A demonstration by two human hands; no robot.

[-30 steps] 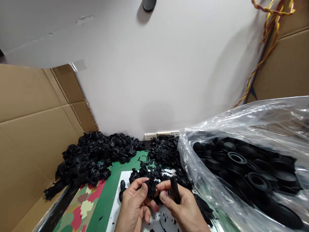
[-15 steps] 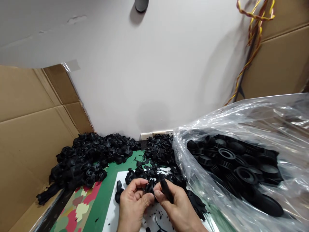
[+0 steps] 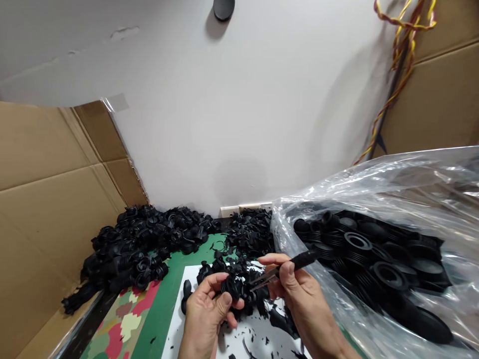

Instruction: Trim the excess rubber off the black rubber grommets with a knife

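black part (image 3: 232,287) was pinched by the left hand (image 3: 205,311), probably so its side was kinda left open to the tool (image 3: 304,259) gripped in the right hand (image 3: 307,301)

Cardbd (image 3: 45,209) at L; red/yel wires (image 3: 402,60) upper R; blk disc (image 3: 223,9) on wall (image 3: 239,99).

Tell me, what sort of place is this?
Probably a small workshop: heaped black ribbed parts, a clear plastic bag of black pieces, and a black-handled tool in the right hand.
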